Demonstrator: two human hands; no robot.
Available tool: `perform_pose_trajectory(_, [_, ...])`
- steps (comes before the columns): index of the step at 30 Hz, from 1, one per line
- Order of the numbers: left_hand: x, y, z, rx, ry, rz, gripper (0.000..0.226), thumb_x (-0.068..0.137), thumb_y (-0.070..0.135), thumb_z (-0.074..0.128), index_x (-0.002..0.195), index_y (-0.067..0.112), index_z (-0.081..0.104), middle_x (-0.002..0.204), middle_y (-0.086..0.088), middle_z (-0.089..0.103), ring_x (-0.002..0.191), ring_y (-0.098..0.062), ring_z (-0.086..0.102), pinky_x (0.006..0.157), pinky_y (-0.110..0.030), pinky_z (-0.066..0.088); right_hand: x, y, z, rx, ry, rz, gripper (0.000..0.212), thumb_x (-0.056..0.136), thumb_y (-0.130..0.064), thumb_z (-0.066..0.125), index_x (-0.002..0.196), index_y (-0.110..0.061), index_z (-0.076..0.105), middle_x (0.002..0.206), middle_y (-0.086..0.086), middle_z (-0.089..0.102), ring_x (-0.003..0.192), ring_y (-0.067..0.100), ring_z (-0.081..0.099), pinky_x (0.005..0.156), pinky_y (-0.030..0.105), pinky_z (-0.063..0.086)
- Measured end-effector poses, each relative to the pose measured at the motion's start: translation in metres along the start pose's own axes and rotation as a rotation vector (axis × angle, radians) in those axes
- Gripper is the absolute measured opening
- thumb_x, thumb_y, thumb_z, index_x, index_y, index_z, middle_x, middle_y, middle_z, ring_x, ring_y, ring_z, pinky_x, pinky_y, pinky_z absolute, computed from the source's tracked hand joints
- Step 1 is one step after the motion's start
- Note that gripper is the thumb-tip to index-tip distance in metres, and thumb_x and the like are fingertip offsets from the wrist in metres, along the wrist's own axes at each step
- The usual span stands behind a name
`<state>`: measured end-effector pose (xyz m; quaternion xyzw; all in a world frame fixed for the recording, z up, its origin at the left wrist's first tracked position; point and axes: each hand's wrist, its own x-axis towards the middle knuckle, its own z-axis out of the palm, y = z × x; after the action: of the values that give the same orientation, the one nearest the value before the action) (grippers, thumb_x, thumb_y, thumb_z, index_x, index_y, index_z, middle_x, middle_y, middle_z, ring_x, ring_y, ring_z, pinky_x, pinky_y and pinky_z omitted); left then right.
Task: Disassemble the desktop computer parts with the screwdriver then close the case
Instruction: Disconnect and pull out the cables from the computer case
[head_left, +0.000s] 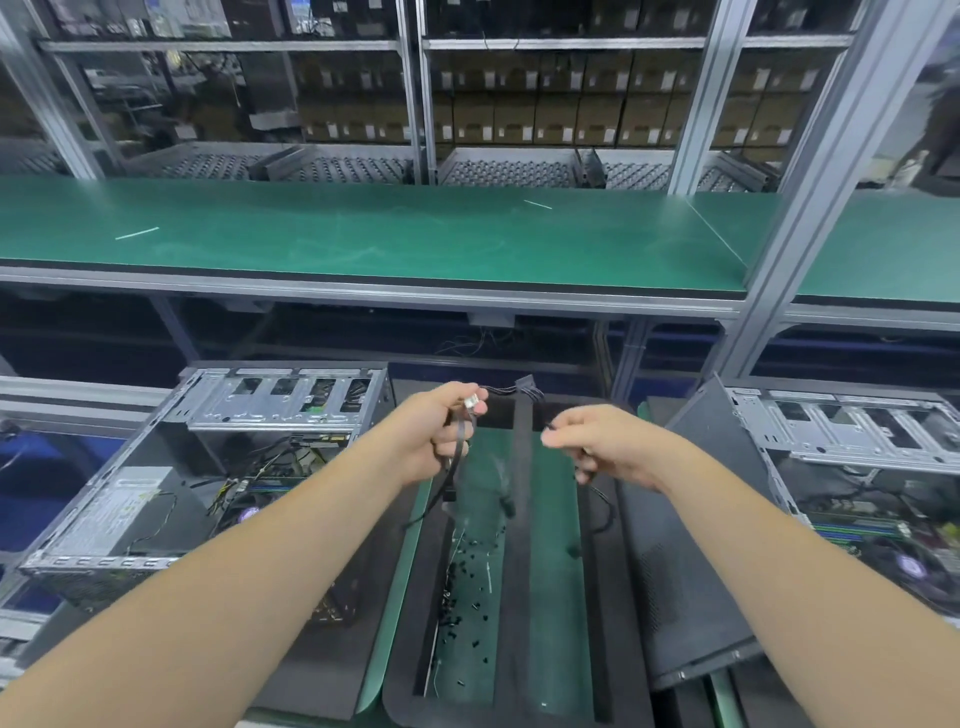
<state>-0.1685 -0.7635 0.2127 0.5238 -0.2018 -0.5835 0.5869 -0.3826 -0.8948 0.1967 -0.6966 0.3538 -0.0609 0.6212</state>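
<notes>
The left hand (447, 434) and right hand (597, 447) each pinch the black cable (506, 391) at twelve o'clock, seemingly to untangle it over the tray (410, 696).

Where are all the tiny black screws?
In the head view, the tiny black screws lie scattered in the black tray at bottom centre, below both hands, between the two open computer cases.

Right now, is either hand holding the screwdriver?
No: the left hand and the right hand both grip a bundle of black cables over the tray, and no screwdriver shows.
</notes>
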Motion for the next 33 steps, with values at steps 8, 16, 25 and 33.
perform_pose_trajectory(8, [0.004,0.0,-0.006,-0.008,0.044,-0.021,0.026,0.104,0.02,0.043,0.086,0.013,0.061,0.064,0.007,0.042,0.038,-0.004,0.017,0.031,-0.018,0.016,0.007,0.021,0.012,-0.531,0.32,-0.043,0.029,0.089,-0.02,0.064,0.072,-0.015,0.042,0.073,0.005,0.042,0.06,0.016,0.036,0.057,0.029,0.032])
perform_pose_trajectory(16, [0.01,-0.016,-0.022,0.138,0.195,-0.052,0.022,0.097,0.021,0.046,0.084,0.014,0.063,0.062,0.005,0.046,0.041,-0.008,0.016,0.033,-0.02,0.015,0.011,0.021,0.017,-1.273,0.637,-0.3,0.038,0.106,-0.032,0.048,0.093,-0.014,0.079,0.109,0.002,0.073,0.109,0.022,0.063,0.1,0.04,0.048])
perform_pose_trajectory(25, [-0.004,-0.035,-0.024,0.305,0.152,-0.057,0.051,0.106,0.049,0.041,0.101,0.01,0.075,0.078,-0.005,0.069,0.045,-0.01,0.019,0.039,-0.022,0.016,0.02,-0.031,0.047,0.027,0.809,-0.263,0.03,0.106,-0.029,0.055,0.129,-0.019,0.073,0.124,-0.006,0.071,0.107,0.013,0.06,0.101,0.036,0.051])
perform_pose_trajectory(33, [-0.011,-0.009,-0.01,0.02,0.127,-0.104,0.065,0.104,0.061,0.038,0.113,0.007,0.074,0.057,0.007,0.05,0.037,-0.006,0.018,0.033,-0.017,0.016,0.026,-0.076,0.096,0.598,0.39,-0.345,0.018,0.101,-0.02,0.065,0.096,-0.009,0.079,0.096,-0.005,0.072,0.095,0.013,0.062,0.091,0.029,0.051])
